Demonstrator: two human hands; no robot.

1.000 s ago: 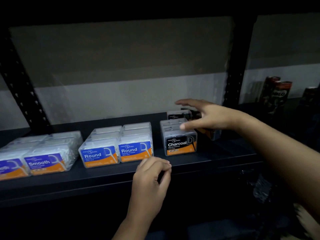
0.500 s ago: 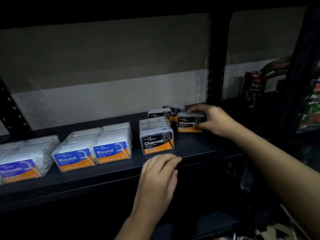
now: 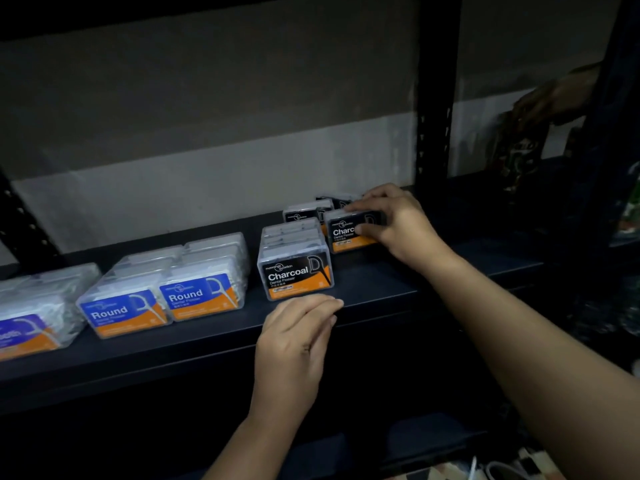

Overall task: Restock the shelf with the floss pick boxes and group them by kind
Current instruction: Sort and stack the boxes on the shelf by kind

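Dark shelf [image 3: 381, 292]. Far left: Smooth box [image 3: 24, 332]. Next: two Round boxes [image 3: 162, 303] side by side. Centre: front Charcoal box [image 3: 296, 273]; left hand [image 3: 294, 341] below it, fingers loosely curled, empty. Right hand [image 3: 394, 221] pinches rear Charcoal box [image 3: 348, 232], standing on shelf.

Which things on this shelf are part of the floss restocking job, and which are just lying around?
Part of the job:
- Charcoal box gripped by the right hand
- front Charcoal box
- Round boxes
- Smooth box
- shelf
- left hand, holding nothing

Just lying about:
- dark cans in the next bay
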